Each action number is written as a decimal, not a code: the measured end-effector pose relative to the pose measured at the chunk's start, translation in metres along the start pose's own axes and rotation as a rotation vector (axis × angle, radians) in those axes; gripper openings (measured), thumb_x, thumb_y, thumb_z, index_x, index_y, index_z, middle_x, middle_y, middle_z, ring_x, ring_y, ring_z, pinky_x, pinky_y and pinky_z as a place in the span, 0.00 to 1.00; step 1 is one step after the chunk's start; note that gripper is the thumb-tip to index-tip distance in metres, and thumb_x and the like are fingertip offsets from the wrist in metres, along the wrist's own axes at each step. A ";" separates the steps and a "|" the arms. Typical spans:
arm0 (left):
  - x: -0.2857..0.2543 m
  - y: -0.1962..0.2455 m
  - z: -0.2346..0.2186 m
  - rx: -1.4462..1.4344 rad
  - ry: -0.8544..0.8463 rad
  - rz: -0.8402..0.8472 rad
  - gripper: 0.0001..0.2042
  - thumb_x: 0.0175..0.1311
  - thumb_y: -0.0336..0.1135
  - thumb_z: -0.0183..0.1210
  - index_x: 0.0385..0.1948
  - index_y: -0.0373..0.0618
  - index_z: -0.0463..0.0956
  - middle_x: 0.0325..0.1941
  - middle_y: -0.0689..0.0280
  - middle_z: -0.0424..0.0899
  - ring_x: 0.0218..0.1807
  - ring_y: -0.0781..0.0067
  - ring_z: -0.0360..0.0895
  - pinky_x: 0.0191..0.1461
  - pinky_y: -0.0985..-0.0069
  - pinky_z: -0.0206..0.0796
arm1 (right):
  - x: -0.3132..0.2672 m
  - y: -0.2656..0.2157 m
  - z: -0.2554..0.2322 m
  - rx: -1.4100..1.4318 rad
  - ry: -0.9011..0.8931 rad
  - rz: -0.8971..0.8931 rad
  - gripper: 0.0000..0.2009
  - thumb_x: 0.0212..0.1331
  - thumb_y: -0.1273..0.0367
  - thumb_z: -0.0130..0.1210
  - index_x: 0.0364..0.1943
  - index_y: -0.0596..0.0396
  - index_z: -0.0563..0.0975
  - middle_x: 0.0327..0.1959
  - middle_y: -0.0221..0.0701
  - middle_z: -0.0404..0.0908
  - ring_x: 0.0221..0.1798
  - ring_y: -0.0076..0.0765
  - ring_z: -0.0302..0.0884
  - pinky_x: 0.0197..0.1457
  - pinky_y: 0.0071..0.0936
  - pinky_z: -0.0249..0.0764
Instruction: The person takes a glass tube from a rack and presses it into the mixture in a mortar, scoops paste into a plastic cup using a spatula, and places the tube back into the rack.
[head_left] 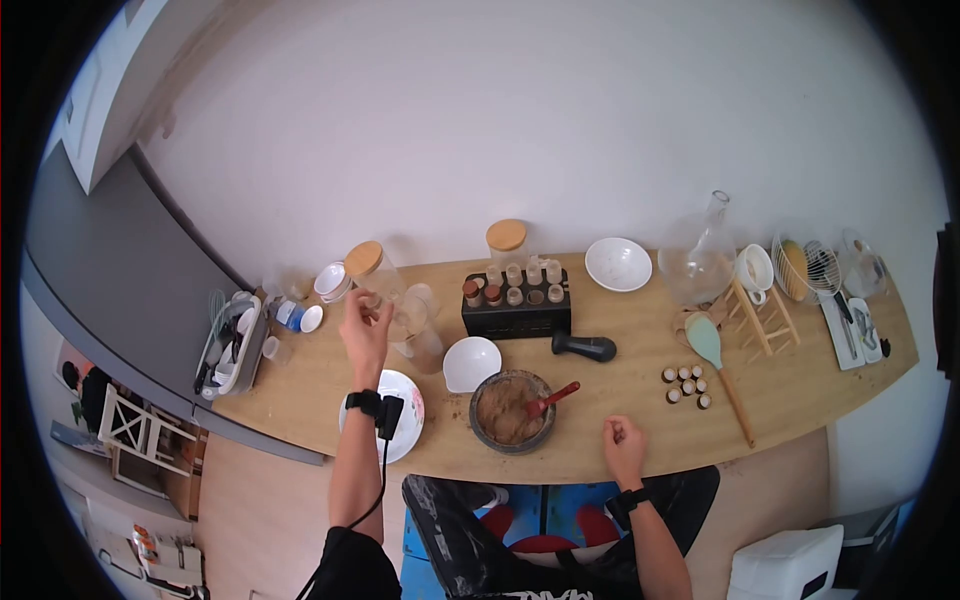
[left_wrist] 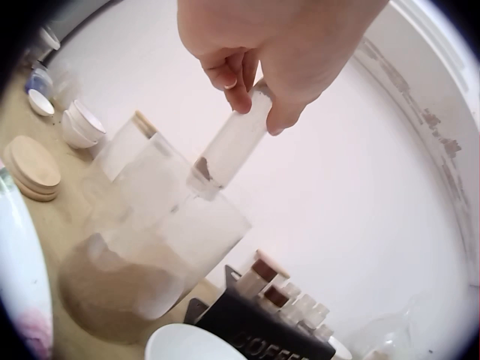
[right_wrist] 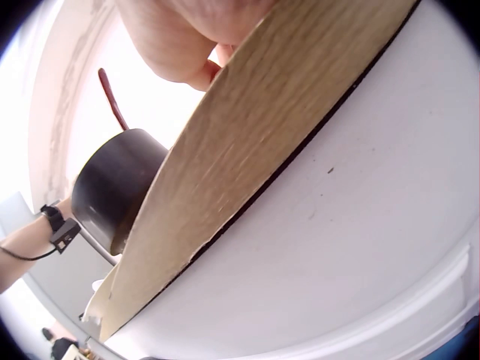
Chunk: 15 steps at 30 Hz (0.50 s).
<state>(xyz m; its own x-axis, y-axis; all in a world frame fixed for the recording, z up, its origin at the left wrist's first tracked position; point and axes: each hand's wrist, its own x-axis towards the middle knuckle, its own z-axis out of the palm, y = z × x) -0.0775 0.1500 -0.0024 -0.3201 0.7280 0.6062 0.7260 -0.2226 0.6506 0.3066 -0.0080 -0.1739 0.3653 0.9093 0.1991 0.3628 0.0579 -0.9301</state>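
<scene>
My left hand (head_left: 366, 338) pinches a small clear tube (left_wrist: 232, 146) near its upper end, between thumb and fingers. The tube slants down, and its lower end, with a little brown powder inside, overlaps the mouth of a clear jar (left_wrist: 214, 225) in the left wrist view. Brown powder (left_wrist: 120, 285) fills the jar's lower part. My right hand (head_left: 625, 447) rests at the table's front edge, fingers loosely curled, holding nothing. Left of it stands a dark mortar (head_left: 479, 428) of brown powder with a red spoon (head_left: 550, 400) in it.
A black rack (head_left: 516, 321) with several small tubes stands behind the mortar, beside a white bowl (head_left: 472, 364) and a black tamper-like tool (head_left: 585, 346). A white plate (head_left: 400, 430) lies near the front. Several corked pieces (head_left: 686, 375) and a green spatula (head_left: 706, 342) lie right.
</scene>
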 end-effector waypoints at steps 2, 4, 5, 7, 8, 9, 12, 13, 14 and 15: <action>0.005 0.000 0.005 0.080 -0.056 -0.021 0.20 0.52 0.32 0.66 0.45 0.45 0.68 0.23 0.64 0.76 0.23 0.73 0.72 0.28 0.73 0.64 | -0.004 0.003 0.003 -0.008 0.010 0.019 0.02 0.56 0.74 0.56 0.31 0.57 0.78 0.15 0.29 0.71 0.16 0.22 0.67 0.22 0.22 0.65; -0.007 -0.008 0.003 0.069 -0.110 -0.054 0.21 0.51 0.32 0.67 0.46 0.46 0.68 0.23 0.65 0.76 0.23 0.74 0.72 0.28 0.74 0.65 | -0.019 0.006 -0.002 -0.033 -0.032 0.010 0.02 0.57 0.74 0.56 0.31 0.58 0.77 0.15 0.26 0.69 0.17 0.18 0.65 0.22 0.20 0.62; -0.004 -0.006 0.008 0.052 -0.095 -0.034 0.21 0.51 0.32 0.67 0.46 0.46 0.68 0.23 0.65 0.76 0.23 0.74 0.72 0.28 0.74 0.65 | -0.004 0.004 0.001 -0.031 -0.013 -0.034 0.02 0.58 0.75 0.55 0.31 0.60 0.77 0.15 0.23 0.68 0.18 0.14 0.62 0.21 0.17 0.59; -0.013 0.000 0.005 -0.006 0.043 -0.058 0.22 0.51 0.32 0.67 0.47 0.46 0.67 0.23 0.63 0.77 0.23 0.72 0.73 0.27 0.73 0.65 | -0.004 0.000 0.001 0.051 -0.006 0.025 0.02 0.58 0.75 0.55 0.31 0.59 0.77 0.15 0.23 0.68 0.18 0.14 0.63 0.21 0.17 0.60; -0.015 0.007 0.001 -0.034 0.025 -0.110 0.22 0.52 0.33 0.66 0.47 0.46 0.67 0.22 0.63 0.76 0.23 0.70 0.73 0.28 0.73 0.65 | -0.004 -0.004 0.000 0.031 -0.007 0.007 0.02 0.58 0.75 0.56 0.30 0.59 0.77 0.15 0.23 0.68 0.19 0.15 0.63 0.22 0.18 0.60; -0.011 0.005 0.004 -0.030 0.026 -0.115 0.22 0.52 0.33 0.66 0.47 0.46 0.67 0.22 0.63 0.76 0.23 0.70 0.73 0.28 0.73 0.65 | -0.003 -0.006 0.000 0.014 -0.009 -0.018 0.02 0.58 0.75 0.56 0.30 0.60 0.76 0.15 0.24 0.68 0.19 0.15 0.63 0.22 0.18 0.61; -0.016 -0.005 0.004 0.117 -0.003 -0.038 0.22 0.52 0.34 0.66 0.48 0.47 0.67 0.21 0.65 0.73 0.22 0.73 0.72 0.27 0.73 0.64 | -0.004 0.008 0.002 -0.035 -0.022 -0.009 0.02 0.58 0.75 0.56 0.30 0.60 0.76 0.15 0.24 0.68 0.19 0.15 0.64 0.22 0.18 0.61; -0.007 0.001 0.008 0.090 0.023 -0.009 0.22 0.53 0.34 0.66 0.48 0.47 0.68 0.20 0.66 0.73 0.22 0.73 0.71 0.27 0.74 0.64 | 0.006 0.001 0.005 -0.023 0.004 -0.019 0.02 0.58 0.75 0.56 0.30 0.60 0.76 0.15 0.24 0.68 0.19 0.15 0.64 0.22 0.18 0.61; -0.008 0.003 0.007 0.075 0.035 0.005 0.22 0.53 0.34 0.66 0.48 0.47 0.68 0.20 0.66 0.73 0.22 0.73 0.71 0.28 0.74 0.64 | 0.003 -0.003 0.005 -0.006 0.010 0.003 0.02 0.57 0.75 0.56 0.30 0.60 0.76 0.15 0.24 0.68 0.19 0.15 0.64 0.23 0.18 0.61; -0.019 0.003 0.002 0.066 0.049 -0.006 0.21 0.53 0.35 0.66 0.49 0.47 0.68 0.20 0.66 0.72 0.23 0.74 0.70 0.28 0.74 0.64 | -0.004 -0.006 0.000 -0.002 -0.006 0.028 0.02 0.57 0.75 0.55 0.30 0.60 0.77 0.16 0.24 0.68 0.19 0.16 0.64 0.23 0.18 0.62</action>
<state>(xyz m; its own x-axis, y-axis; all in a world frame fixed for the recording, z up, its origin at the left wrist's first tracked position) -0.0683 0.1368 -0.0133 -0.3530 0.6963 0.6249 0.7619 -0.1737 0.6239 0.3025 -0.0120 -0.1692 0.3698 0.9132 0.1710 0.3542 0.0316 -0.9346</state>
